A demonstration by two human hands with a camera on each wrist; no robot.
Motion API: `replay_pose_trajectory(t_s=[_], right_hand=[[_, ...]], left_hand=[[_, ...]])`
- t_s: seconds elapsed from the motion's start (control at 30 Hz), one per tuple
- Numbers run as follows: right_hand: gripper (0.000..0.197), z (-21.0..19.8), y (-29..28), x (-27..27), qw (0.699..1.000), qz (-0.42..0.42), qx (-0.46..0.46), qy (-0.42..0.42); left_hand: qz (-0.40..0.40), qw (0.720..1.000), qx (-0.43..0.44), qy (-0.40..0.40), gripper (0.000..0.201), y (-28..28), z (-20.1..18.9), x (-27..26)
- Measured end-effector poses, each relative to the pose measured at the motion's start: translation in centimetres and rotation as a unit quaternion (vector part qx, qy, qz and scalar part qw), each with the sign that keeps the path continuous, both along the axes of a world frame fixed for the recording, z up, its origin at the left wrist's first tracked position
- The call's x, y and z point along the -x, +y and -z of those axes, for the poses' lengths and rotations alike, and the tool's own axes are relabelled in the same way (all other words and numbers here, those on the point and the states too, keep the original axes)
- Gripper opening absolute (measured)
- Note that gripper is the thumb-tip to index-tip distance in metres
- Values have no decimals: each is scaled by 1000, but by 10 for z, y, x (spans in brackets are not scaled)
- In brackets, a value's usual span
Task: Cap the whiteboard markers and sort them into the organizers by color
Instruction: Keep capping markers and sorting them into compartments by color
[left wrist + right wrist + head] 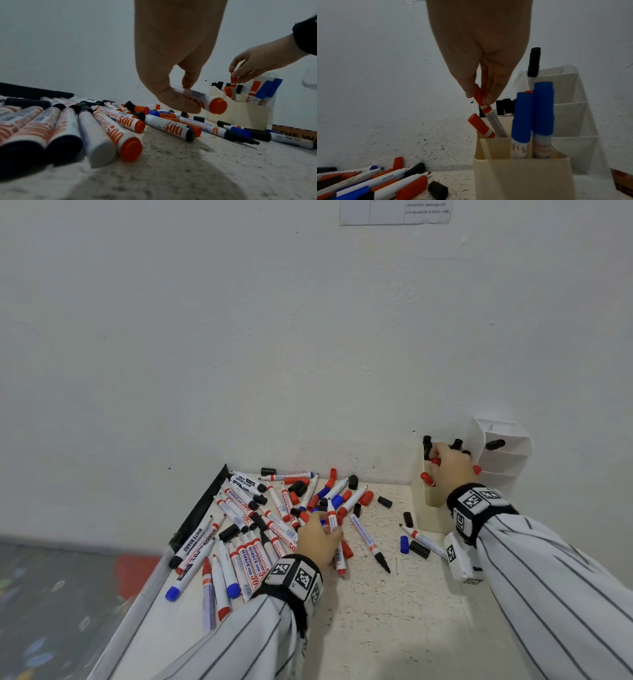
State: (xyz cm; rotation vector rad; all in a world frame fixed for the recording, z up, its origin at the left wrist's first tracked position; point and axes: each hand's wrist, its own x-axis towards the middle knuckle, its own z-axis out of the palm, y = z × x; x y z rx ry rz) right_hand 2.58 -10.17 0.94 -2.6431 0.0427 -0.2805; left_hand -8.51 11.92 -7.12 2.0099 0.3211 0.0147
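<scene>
Right hand (481,75) pinches capped red marker (485,108) over cream organizer (522,175) at table's far right corner | left hand (173,75) grips second red marker (200,100) | risk: marker may snag the leaning red one.

wall notice (395,212) cut off, text unreadable

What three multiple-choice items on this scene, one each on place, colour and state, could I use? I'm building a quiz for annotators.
1. Where is the right hand?
A. at the cream organizer
B. on the floor
C. over the loose markers

2. What colour is the cap of the marker the right hand holds?
A. blue
B. red
C. black

3. What does the left hand do?
A. lies flat and empty
B. holds a loose black cap
C. grips a red marker

Key: A, its fingers reach into the organizer; B, the pinched cap is red; C, thumb and fingers curl round the barrel.
</scene>
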Motion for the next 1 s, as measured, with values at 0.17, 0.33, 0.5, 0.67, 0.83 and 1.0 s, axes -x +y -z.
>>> replay_pose_trajectory(t_s=[0.17, 0.33, 0.5, 0.67, 0.83, 1.0], right_hand=[[39, 14, 8, -5, 996, 32, 75, 37], [26, 8, 20, -1, 985, 59, 144, 68], [17, 8, 42, 12, 991, -24, 129, -2], [16, 34, 80, 38, 961, -230, 47, 145], [49, 61, 103, 60, 925, -258, 72, 268], [37, 73, 112, 63, 931, -253, 120, 235]], left_hand=[[-12, 1000, 8, 5, 41, 9, 0, 0], [-18, 1000, -21, -9, 39, 21, -1, 2], [-40, 999, -21, -5, 35, 29, 1, 3], [-42, 999, -28, 2, 31, 34, 3, 9], [-40, 999, -26, 4, 30, 38, 0, 14], [-38, 999, -24, 10, 35, 41, -4, 20]])
